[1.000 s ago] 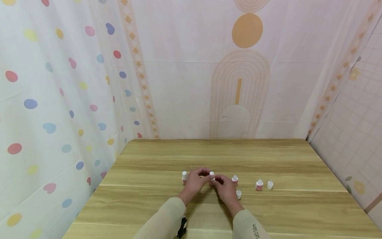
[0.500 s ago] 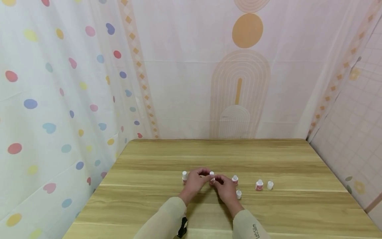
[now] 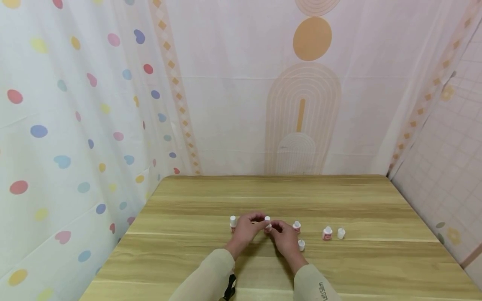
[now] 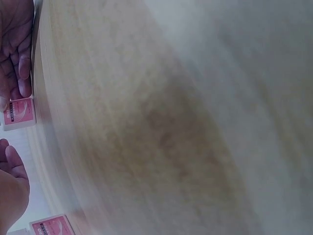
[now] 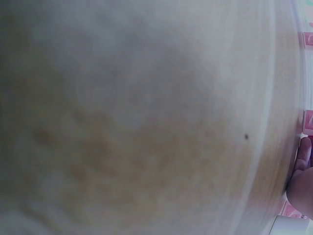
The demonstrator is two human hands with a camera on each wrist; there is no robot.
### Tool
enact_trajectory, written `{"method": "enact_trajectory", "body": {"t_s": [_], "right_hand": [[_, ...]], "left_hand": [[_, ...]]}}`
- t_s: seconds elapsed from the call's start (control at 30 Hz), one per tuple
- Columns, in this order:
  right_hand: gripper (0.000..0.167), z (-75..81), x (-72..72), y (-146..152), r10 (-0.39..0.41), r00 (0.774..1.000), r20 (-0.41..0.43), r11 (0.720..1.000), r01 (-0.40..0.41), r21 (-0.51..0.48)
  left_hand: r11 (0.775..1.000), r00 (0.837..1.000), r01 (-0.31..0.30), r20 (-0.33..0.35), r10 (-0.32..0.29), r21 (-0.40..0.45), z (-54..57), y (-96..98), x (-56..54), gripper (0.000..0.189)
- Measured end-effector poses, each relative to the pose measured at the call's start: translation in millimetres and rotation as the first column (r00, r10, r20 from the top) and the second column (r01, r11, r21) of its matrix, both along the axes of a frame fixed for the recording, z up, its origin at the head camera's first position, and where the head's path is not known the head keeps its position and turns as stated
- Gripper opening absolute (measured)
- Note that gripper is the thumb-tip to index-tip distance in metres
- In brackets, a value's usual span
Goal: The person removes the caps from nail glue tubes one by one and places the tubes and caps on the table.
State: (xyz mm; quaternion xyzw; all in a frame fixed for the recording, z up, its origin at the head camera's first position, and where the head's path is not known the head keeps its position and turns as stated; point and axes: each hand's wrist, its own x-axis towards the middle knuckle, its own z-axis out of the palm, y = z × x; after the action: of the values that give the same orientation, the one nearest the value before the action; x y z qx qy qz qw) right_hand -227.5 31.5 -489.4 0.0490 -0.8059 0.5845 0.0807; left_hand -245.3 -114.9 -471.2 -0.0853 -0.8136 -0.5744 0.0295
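Between my two hands stands a small white bottle (image 3: 267,229) with a pink label and a white cap (image 3: 267,218), upright on the table. From its left side, my left hand (image 3: 245,229) holds it with thumb and fingertips around the cap and neck. My right hand (image 3: 285,238) grips the body low down from the right. Curled right fingers (image 4: 23,66) meet the pink label in the left wrist view, while the left hand (image 4: 12,191) shows below. A second capped bottle (image 3: 233,224) stands just left of my left hand.
Right of my right hand stands an uncapped bottle (image 3: 296,227), with a loose white cap (image 3: 301,245) nearer me. Farther right are another uncapped bottle (image 3: 327,234) and its neighbouring cap (image 3: 341,233). The wooden table (image 3: 211,188) ends at a curtain (image 3: 233,125).
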Motion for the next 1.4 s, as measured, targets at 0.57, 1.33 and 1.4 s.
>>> {"method": "enact_trajectory", "body": {"t_s": [0.57, 1.33, 1.4], "right_hand": [[0.010, -1.6, -1.5, 0.9, -0.007, 1.000, 0.009, 1.000, 0.007, 0.001], [0.010, -0.8, -1.8, 1.2, 0.005, 1.000, 0.005, 1.000, -0.005, 0.003], [0.011, -0.4, -1.3, 1.3, 0.002, 1.000, 0.004, 1.000, -0.002, 0.005]], "left_hand": [[1.000, 1.000, -0.010, -0.005, 0.010, 0.006, 0.1, 1.7, 0.4, 0.022], [1.000, 1.000, -0.004, -0.006, 0.004, 0.009, -0.9, 1.2, -1.1, 0.028], [1.000, 1.000, -0.004, -0.006, 0.004, 0.007, -0.7, 1.0, -0.6, 0.026]]}}
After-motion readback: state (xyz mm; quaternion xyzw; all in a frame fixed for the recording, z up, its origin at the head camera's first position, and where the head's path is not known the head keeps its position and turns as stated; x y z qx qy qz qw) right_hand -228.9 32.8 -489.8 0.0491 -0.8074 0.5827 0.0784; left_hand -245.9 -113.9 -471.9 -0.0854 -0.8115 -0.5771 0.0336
